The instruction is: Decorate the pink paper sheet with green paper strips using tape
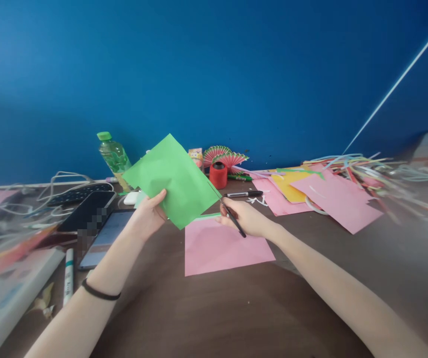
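My left hand [150,214] pinches a square sheet of green paper [172,181] near its lower left edge, thumb on top, and holds it up off the desk. In my right hand [246,216] is a slim black pen-like tool [236,223], its exact kind not clear. The tool's front end meets the right corner of the green sheet, where a thin dark line runs close to the edge. Beneath my right hand a pink sheet [217,253] lies flat on the desk, with a sliver of green at its far edge.
Behind stand a tilted bottle [113,154], a red round container [218,176] and folded paper fans [229,158]. A black marker [243,194] lies near pink and yellow sheets [288,186]. At left are phones [109,236], cables and a white marker [68,276]. Coloured strips [363,166] heap at right.
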Tool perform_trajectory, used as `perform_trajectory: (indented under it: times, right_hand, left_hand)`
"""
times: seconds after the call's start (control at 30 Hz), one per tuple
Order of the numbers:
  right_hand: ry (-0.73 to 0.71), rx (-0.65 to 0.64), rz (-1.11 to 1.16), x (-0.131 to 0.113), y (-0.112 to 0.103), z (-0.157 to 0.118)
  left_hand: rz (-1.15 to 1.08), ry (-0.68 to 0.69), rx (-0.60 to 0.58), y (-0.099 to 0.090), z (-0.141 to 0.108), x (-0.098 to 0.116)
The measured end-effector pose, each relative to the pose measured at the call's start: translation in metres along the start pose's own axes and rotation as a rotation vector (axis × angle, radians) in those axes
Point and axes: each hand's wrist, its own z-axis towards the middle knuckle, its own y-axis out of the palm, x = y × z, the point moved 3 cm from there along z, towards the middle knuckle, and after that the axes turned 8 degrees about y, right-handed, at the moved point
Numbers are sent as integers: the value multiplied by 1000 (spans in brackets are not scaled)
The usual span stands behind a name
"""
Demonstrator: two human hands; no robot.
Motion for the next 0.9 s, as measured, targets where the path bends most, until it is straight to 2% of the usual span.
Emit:
perform_trajectory:
  times: [0.6, 0.9]
  right_hand:
    - [18, 7, 7, 3, 0, 0]
    - [15, 33, -45, 1, -2, -1]
  left_hand:
    - [0, 7, -17, 3, -1, 1]
    - [54, -17, -34, -1, 1, -2]
